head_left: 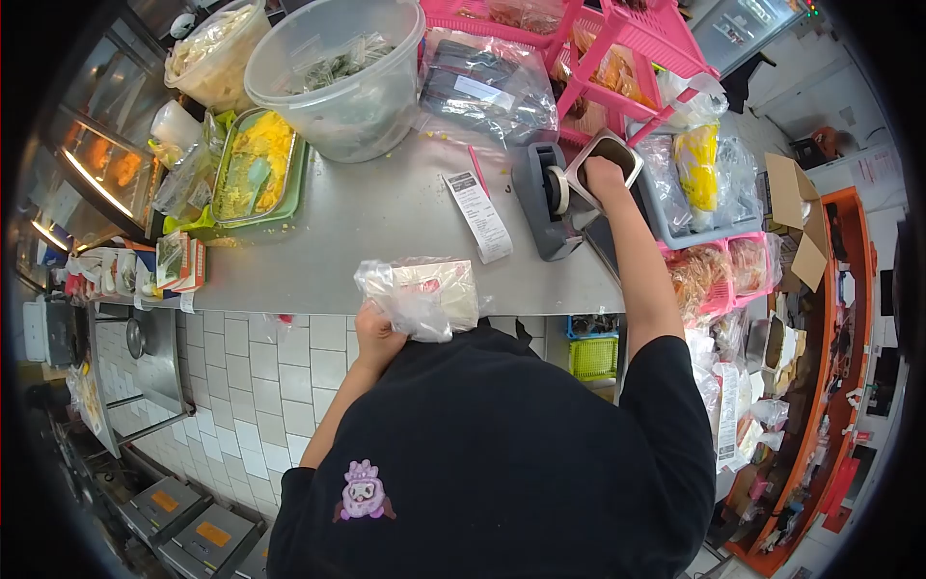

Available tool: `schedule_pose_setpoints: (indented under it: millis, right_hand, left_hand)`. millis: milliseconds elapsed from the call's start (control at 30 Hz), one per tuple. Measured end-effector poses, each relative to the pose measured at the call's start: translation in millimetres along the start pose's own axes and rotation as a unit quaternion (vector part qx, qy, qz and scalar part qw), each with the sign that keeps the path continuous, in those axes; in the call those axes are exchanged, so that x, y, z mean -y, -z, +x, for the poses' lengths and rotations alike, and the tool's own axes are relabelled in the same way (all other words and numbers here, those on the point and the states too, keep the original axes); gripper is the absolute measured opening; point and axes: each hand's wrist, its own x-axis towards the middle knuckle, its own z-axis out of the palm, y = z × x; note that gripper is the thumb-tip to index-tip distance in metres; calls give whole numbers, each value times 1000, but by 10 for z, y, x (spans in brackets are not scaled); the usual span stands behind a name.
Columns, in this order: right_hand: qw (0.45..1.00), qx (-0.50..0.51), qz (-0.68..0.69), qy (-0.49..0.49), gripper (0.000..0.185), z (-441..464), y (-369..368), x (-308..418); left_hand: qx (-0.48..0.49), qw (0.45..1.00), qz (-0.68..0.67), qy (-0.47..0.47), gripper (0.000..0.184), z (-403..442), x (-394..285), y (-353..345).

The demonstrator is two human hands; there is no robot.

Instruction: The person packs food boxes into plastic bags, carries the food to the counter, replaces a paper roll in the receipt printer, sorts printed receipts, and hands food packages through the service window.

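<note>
My left hand [377, 331] is closed on a clear plastic bag [432, 324] at the table's front edge. A pale, boxy package [446, 287] with a red mark sits in or behind the clear plastic. My right hand [605, 178] reaches down into a rectangular metal container [632, 164], its fingers hidden inside. Just left of that container stands a grey tape dispenser [548, 207]. A printed receipt [479, 219] lies on the table between my hands, with a pink pen [479, 171] beside it.
On the steel table [367, 212] stand a large clear tub [342, 116] and a tray of yellow food [256, 169]. Pink baskets [598, 77] rise at the back right. A blue-grey bin [670, 232] holds plastic bags. A lit food cabinet [106, 169] is at left.
</note>
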Motion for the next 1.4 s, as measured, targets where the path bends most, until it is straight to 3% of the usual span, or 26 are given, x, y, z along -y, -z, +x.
schedule_pose_setpoints:
  millis: [100,167,233,300,367,433,567,700,767,833,900,967,1000,1067,1167,1200,1233,1267,1300,1333,1367,1400]
  right_hand:
    - [999,19,-18,24,18,-6,20,-31]
    - [992,-48,-84,75,14,-41,31,-101]
    - [986,-90,-91,104,10,-130,64,-155]
    - [969,-195,-67,139,6,-187,217,-148]
    - [972,-190,-57,127,8,-205,331,-155]
    - [992,-104,49,62,12,-266,449,-175]
    - [982,-116,126,79,15,-311,410,-306]
    - [971,-126,204,7,12,-569,733,-200]
    - [842,-82,529,-63,10,-819,1083,309]
    - [809,49,585,-41,10,-1086,1162,1034]
    - [772,118,616,107,10,-1254,751,1691]
    - [666,230,709,44,10,-1374,598,2211]
    - [660,241,709,56,10,-1367,574,2349]
    - [577,257,775,-11,13,-1375,541,2534]
    - [534,277,799,-4,14,-1348,560,2594]
    - [607,253,753,36,15,-1328,505,2611]
    - [605,257,753,42,15,-1355,484,2619]
    - [770,129,606,152,12,-1418,475,2629]
    - [872,-15,418,255,11,-1472,447,2639]
    - [819,64,474,316,17,-1468,197,2593]
    - [812,59,476,333,22,-1505,150,2566]
    - [805,53,477,350,26,-1529,136,2547]
  left_hand:
    - [-47,997,-41,47,20,-3,-45,-3]
    - [-55,994,-26,92,23,-42,10,-40]
    - [-55,990,-52,118,25,-71,36,-55]
    - [-57,985,-77,143,26,-84,40,-87]
    - [-74,961,-161,212,25,-106,67,-115]
    - [-69,965,-155,200,24,-157,147,-143]
    - [-75,981,-97,153,22,-123,125,-156]
    - [-46,986,-78,139,21,-22,65,-91]
    - [-55,973,-127,184,22,-24,57,-117]
    - [-55,974,-113,188,24,-60,69,-138]
    - [-61,976,-89,188,25,-20,85,-118]
    - [-40,984,-56,163,27,21,41,-107]
    - [-48,983,-44,171,27,26,31,-106]
    - [-78,981,-77,161,27,34,23,-130]
    - [-60,965,-126,222,25,-29,32,-137]
    - [-61,965,-123,226,25,-50,11,-131]
    - [-43,975,-94,199,24,-39,-3,-105]
    - [-29,983,-62,171,23,-21,-6,-68]
    - [-41,983,-50,174,23,-4,-11,-41]
    - [-29,996,37,81,23,25,-18,-21]
    - [-15,992,127,-10,23,55,-24,1]
    - [-28,989,144,-3,23,87,-37,8]
